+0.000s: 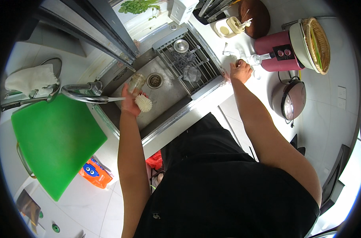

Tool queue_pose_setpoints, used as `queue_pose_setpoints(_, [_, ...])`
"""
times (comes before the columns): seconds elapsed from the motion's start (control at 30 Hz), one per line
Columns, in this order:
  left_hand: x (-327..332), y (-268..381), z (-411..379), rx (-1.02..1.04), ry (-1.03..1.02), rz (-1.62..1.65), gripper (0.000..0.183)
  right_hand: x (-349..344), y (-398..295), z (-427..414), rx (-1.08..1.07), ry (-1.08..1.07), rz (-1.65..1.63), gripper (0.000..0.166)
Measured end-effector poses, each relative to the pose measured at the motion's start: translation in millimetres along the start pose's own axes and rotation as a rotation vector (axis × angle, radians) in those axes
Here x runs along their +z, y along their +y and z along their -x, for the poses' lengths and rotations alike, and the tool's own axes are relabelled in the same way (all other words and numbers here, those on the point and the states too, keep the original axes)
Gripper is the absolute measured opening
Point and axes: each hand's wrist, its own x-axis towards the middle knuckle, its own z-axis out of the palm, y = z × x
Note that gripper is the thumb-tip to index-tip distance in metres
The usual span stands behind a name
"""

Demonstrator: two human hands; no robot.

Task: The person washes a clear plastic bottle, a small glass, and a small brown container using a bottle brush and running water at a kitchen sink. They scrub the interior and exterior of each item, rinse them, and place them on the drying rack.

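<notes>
Over the sink basin [168,98], my left hand [130,104] holds a clear glass jar [137,83] and a brush with a round head of pale bristles [143,103]. Water runs from the curved metal faucet [85,93] onto this hand. On the counter to the right of the sink, my right hand [241,72] has its fingers around a small brownish round thing [240,62], partly hidden by them. Clear glassware [254,59] lies just beside these fingers, close to a dark red appliance [266,47].
A metal rack [198,64] spans the sink's right part, bearing a steel strainer [181,46], a scouring pad and a crumpled clear thing. A green cutting board [58,139] lies at left. A rice cooker [290,99] stands at right. Leafy greens [137,6] lie behind the sink.
</notes>
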Motion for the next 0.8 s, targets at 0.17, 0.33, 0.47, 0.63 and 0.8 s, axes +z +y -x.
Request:
queue_pose_setpoints(0.17, [2, 7, 2, -0.028, 0.017, -0.025, 0.070, -2, 1, -2, -0.017, 0.042, 0.020, 0.045])
queue_pose_setpoints(0.33, [-21, 6, -6, 0.067, -0.020, -0.102, 0.069, -5, -10, 0, -0.019, 0.168, -0.032, 0.054])
queue_pose_setpoints(0.47, [-9, 5, 4, -0.023, -0.130, 0.073, 0.069, -5, -43, 17, -0.319, 0.197, -0.270, 0.051])
queue_pose_setpoints(0.63, [-5, -2, -7, 0.132, -0.070, 0.017, 0.076, 11, -160, 167, -0.220, -1.217, -0.816, 0.040])
queue_pose_setpoints(0.8, [-3, -4, 5, 0.125, -0.115, -0.137, 0.071, 2, -261, 262, 0.468, -1.961, -1.226, 0.042])
